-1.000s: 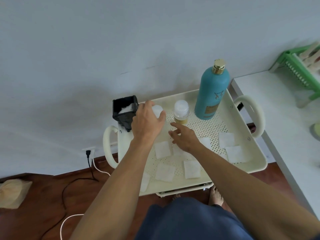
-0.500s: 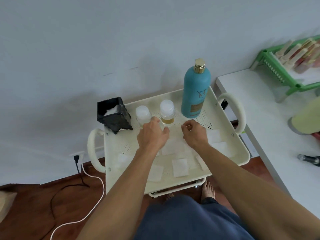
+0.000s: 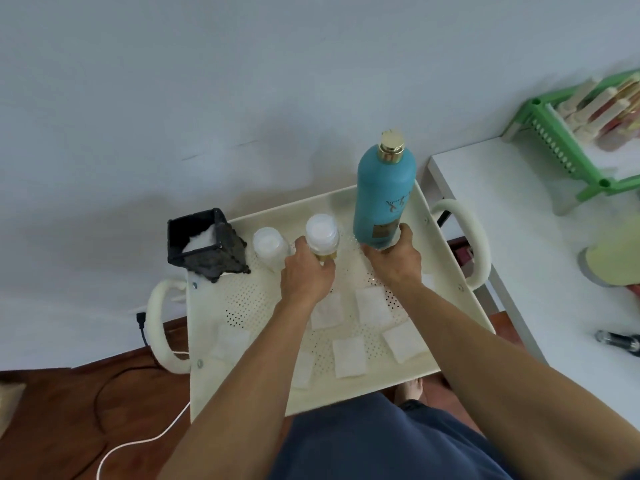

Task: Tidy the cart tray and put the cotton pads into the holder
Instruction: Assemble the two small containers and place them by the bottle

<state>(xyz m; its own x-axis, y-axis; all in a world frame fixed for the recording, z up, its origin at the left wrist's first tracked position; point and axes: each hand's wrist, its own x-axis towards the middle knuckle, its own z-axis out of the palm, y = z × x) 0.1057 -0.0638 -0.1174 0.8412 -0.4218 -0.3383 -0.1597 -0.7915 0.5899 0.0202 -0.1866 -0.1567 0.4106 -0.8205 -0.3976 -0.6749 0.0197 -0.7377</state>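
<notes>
Several cotton pads (image 3: 349,356) lie loose on the cart tray (image 3: 221,299); they look light and limp, best pinched at an edge. My left hand (image 3: 306,278) wraps the small bottle (image 3: 322,239), my right hand (image 3: 394,259) grips the teal bottle (image 3: 384,195) low. The holder (image 3: 204,242) stands back-left.

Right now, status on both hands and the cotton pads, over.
Left hand gripping small amber bottle; right hand on teal bottle base. Cotton pads loose on tray, black holder unobstructed.
</notes>
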